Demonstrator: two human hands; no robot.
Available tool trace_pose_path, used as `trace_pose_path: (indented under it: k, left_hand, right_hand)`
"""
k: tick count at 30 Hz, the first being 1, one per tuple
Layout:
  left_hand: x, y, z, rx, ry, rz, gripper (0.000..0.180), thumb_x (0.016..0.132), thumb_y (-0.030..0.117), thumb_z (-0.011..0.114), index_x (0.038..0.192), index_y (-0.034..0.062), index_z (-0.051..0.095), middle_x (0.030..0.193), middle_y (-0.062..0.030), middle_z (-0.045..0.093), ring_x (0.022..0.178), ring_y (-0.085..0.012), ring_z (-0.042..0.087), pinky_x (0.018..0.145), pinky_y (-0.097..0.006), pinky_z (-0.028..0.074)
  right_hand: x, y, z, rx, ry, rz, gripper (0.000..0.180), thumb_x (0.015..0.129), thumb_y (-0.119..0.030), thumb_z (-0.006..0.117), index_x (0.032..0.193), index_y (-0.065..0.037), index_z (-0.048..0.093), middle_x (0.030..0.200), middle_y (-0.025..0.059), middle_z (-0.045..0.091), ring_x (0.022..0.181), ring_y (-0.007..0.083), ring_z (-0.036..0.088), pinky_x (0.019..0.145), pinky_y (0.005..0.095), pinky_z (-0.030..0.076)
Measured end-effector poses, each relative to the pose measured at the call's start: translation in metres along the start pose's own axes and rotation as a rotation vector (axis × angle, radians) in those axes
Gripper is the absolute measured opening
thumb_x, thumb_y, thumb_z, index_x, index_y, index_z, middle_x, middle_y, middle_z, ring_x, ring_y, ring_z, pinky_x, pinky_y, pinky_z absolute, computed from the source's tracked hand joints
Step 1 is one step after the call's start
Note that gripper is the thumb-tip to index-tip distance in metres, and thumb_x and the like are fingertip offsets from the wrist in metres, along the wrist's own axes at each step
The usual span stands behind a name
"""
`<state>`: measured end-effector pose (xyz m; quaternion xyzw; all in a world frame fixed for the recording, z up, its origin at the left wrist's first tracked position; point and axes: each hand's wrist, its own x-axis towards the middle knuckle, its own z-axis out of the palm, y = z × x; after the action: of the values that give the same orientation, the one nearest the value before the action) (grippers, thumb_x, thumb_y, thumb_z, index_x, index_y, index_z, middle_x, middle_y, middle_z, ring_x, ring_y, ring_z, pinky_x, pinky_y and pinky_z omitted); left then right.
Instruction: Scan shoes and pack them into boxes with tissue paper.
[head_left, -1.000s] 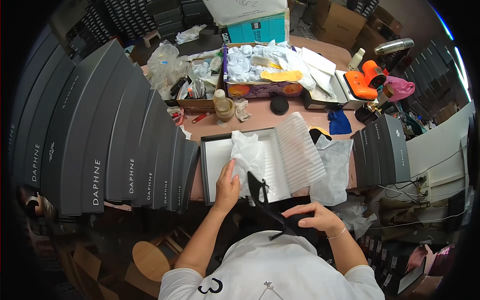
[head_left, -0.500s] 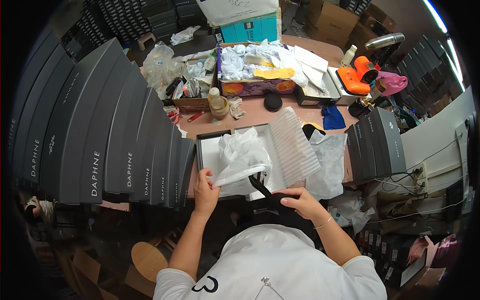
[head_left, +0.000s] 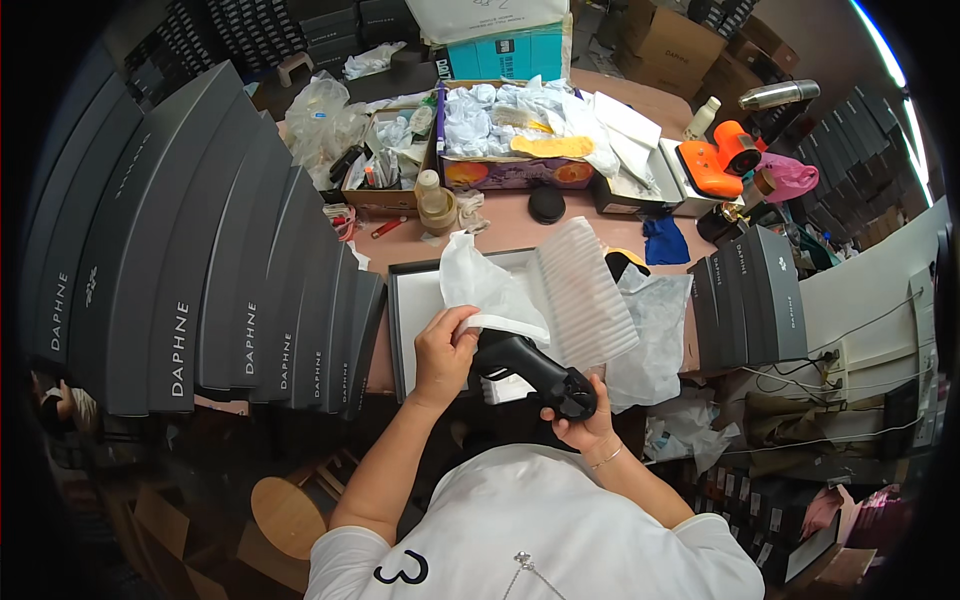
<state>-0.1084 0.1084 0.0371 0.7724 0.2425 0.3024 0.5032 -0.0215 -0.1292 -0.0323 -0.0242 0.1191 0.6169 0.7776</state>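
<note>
My right hand (head_left: 588, 424) grips one end of a black shoe (head_left: 540, 372), which slants up and left away from it. The shoe's far end is inside the mouth of a thin white bag (head_left: 478, 282). My left hand (head_left: 441, 352) pinches the bag's folded edge beside that opening. Beneath both lies an open dark-grey shoebox (head_left: 396, 345) with a white inside. A ribbed, translucent padding sheet (head_left: 588, 290) leans across the box's right side. The part of the shoe inside the bag is hidden.
Tall dark-grey shoeboxes (head_left: 185, 270) line the left; a smaller group (head_left: 750, 300) stands at right. Crumpled white wrapping (head_left: 650, 330) lies beside the padding. Farther back are a carton of wadded paper (head_left: 500, 175), a bottle (head_left: 432, 200) and an orange tape dispenser (head_left: 712, 165). A stool (head_left: 288, 508) is below.
My left hand has moved right and up along the bag's edge. The shoe has turned to show more of its side, its far end now under the bag's rim.
</note>
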Motion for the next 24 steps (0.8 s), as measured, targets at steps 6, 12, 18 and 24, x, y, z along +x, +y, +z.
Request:
trace_pose_path:
  k: [6, 12, 18, 24]
  left_hand:
    - [0.007, 0.007, 0.007, 0.026, -0.073, -0.023, 0.019, 0.081, 0.002, 0.066, 0.100, 0.0001, 0.065, 0.085, -0.0079, 0.065, 0.069, -0.0115, 0.058, 0.062, -0.027, 0.047]
    - [0.006, 0.026, 0.011, -0.060, -0.128, 0.002, 0.022, 0.080, 0.003, 0.068, 0.101, -0.0016, 0.065, 0.086, -0.0087, 0.065, 0.069, -0.0127, 0.058, 0.063, -0.027, 0.047]
    - [-0.030, 0.076, 0.030, 0.081, -0.352, 0.664, 0.041, 0.060, -0.004, 0.069, 0.100, 0.0050, 0.068, 0.077, -0.0056, 0.058, 0.061, -0.0234, 0.059, 0.054, -0.033, 0.048]
    - [-0.076, 0.064, 0.041, -0.184, -0.579, 0.453, 0.042, 0.068, -0.003, 0.069, 0.109, 0.0033, 0.064, 0.081, -0.0089, 0.059, 0.067, -0.0248, 0.060, 0.057, -0.033, 0.048]
  right_hand:
    - [0.010, 0.000, -0.001, 0.077, -0.001, -0.013, 0.055, 0.088, -0.050, 0.056, 0.122, -0.007, 0.054, 0.112, 0.0164, 0.057, 0.094, 0.0355, 0.057, 0.068, 0.0357, 0.061]
    - [0.023, -0.004, -0.006, 0.061, -0.052, -0.024, 0.058, 0.089, -0.048, 0.057, 0.126, -0.005, 0.051, 0.116, 0.0166, 0.057, 0.099, 0.0350, 0.057, 0.073, 0.0350, 0.061]
    - [0.034, 0.014, 0.050, -0.347, 0.107, -0.418, 0.043, 0.091, -0.020, 0.059, 0.131, -0.008, 0.048, 0.120, 0.0114, 0.058, 0.108, 0.0229, 0.057, 0.090, 0.0343, 0.050]
    - [0.072, 0.020, 0.074, -0.907, 0.250, -0.372, 0.039, 0.091, -0.015, 0.060, 0.128, -0.006, 0.051, 0.117, 0.0112, 0.058, 0.106, 0.0213, 0.057, 0.088, 0.0316, 0.048]
